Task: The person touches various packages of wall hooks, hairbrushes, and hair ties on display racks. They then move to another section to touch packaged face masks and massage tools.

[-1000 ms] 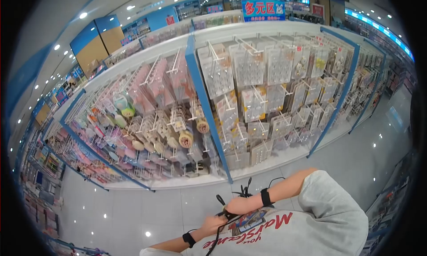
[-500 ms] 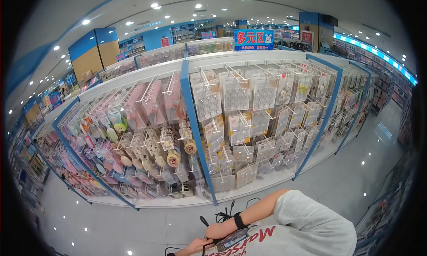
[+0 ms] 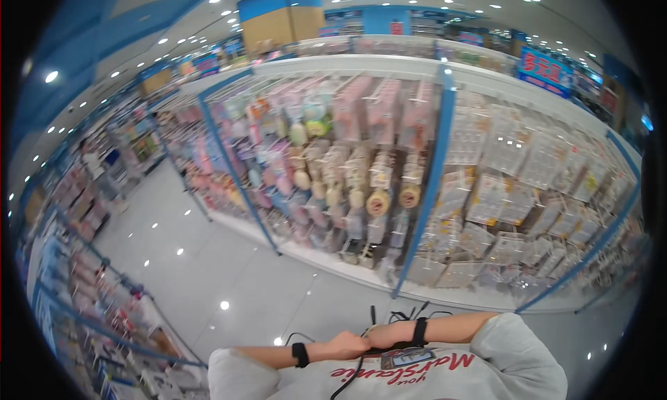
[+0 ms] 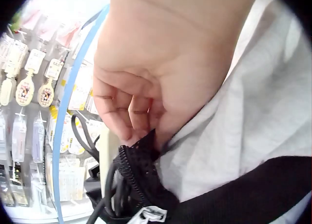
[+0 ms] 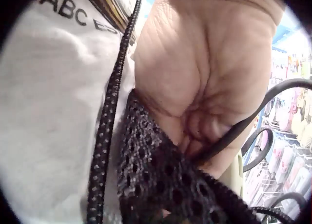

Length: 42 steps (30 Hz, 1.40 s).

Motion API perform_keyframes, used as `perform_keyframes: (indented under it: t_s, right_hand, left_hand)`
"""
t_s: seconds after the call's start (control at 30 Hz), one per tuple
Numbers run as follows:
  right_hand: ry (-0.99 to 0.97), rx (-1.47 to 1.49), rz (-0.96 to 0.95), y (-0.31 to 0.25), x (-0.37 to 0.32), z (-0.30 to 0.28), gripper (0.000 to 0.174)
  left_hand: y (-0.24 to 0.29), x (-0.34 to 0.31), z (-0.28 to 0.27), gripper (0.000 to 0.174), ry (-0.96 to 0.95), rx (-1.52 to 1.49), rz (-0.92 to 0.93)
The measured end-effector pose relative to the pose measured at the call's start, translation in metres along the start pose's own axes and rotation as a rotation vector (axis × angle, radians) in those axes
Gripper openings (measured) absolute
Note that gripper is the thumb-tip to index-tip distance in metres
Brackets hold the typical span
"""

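With the left hand (image 4: 141, 87) pinching the zipper edge of the black mesh pouch (image 4: 139, 170) against the grey shirt (image 4: 253, 112) and the right hand (image 5: 204, 82) curled on its other side, the loose cables (image 4: 80, 133) may snag or spill if either grip slackens.

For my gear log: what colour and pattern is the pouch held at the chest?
Black fabric pouch with an open-holed mesh weave; clearest in the right wrist view.
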State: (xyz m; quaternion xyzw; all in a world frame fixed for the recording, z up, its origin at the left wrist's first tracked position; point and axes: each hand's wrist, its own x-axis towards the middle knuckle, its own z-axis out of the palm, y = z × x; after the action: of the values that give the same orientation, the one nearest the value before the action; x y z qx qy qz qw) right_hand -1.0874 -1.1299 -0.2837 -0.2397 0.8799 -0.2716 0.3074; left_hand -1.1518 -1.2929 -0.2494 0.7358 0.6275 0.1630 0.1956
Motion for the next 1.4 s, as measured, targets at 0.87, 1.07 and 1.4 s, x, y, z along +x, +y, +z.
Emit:
perform_keyframes:
  t_s: [0.87,1.07,1.4]
  right_hand:
    - [0.828,-0.236,-0.311,-0.107,-0.081,-0.152,0.012]
    - [1.246,-0.287,-0.351,-0.127,-0.153,-0.190,0.011]
    - [1.455,-0.427,0.150,-0.098,-0.286,-0.220,0.020]
  left_hand:
    - [0.005,-0.039,-0.098,0.025,0.394,-0.068,-0.498]
    - [0.006,-0.005,-0.161,0.020,0.682,0.018,-0.301]
    - [0.019,0.157,-0.229,0.024,0.719,0.001,0.147]
